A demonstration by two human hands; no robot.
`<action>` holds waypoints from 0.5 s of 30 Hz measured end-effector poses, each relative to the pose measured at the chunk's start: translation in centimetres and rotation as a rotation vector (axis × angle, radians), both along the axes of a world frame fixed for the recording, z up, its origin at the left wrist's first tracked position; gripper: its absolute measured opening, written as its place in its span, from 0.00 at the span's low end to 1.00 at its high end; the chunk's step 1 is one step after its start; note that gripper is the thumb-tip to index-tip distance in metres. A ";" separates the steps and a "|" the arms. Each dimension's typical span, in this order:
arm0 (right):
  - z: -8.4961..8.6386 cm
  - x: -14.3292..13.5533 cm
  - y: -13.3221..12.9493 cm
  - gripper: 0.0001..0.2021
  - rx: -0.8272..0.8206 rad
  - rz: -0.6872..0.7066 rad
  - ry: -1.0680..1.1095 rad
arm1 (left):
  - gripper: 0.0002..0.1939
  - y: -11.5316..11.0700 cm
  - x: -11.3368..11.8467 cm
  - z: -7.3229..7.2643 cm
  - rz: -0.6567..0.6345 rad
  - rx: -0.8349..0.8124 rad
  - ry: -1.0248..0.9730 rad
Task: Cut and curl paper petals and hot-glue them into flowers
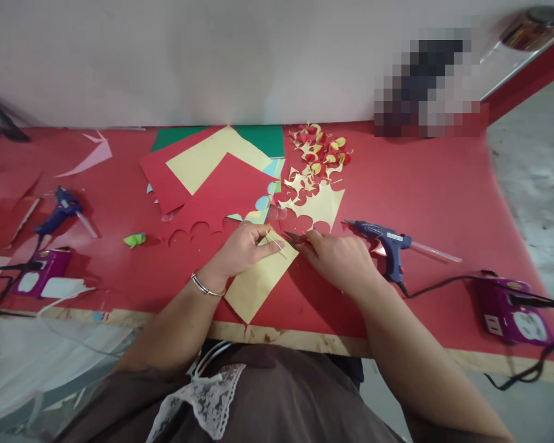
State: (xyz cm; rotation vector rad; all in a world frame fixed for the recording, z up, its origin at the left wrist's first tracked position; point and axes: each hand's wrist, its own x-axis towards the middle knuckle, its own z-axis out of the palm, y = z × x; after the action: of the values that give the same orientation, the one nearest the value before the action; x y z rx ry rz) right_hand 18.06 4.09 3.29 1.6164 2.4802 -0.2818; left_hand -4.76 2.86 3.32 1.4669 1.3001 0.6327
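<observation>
- Work in hand, as judged: you are trimming the pale yellow sheet (257,286) with the scissors (293,237), at the end of the sheet farther from you
- Left hand (249,249): found pinching the far end of the sheet between thumb and fingers, with a narrow pale strip (277,242) lying across the thumb; whether that strip is fully severed cannot be told
- Right hand (339,258): found closed around the scissors, blades directed at the sheet's far right corner; how far apart the blades stand cannot be told
- Sheet position: directly in front of you, slanting over the red surface (318,301), its near corner close to the wooden edge
- Next move, as judged: it calls for you to hold the sheet taut, turn it with your left hand to feed the blades, and keep your left thumb clear of the cutting line
- Risk noted: a loose pinch could let the sheet buckle and the cut wander
- Adjacent items: the cut-out yellow scrap (321,206) lies just beyond the scissors, and the blue glue gun (390,243) rests to the right of your right hand
</observation>
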 end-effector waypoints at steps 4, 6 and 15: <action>0.3 0.9 -0.4 0.20 0.192 0.008 0.077 | 0.30 -0.1 0.5 -0.3 -0.008 0.096 0.108; 0.4 1.1 -0.6 0.22 0.278 0.051 0.210 | 0.29 -0.2 0.5 -0.4 -0.006 0.106 0.112; -0.9 -0.6 -1.5 0.20 0.267 0.273 0.618 | 0.25 -0.1 0.8 -0.7 -0.018 0.176 0.087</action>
State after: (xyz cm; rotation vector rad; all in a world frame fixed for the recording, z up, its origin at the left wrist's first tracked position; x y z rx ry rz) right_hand 17.49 2.57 2.42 1.4003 3.2884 -0.4905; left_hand -3.93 2.76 2.64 1.6629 1.3233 0.6923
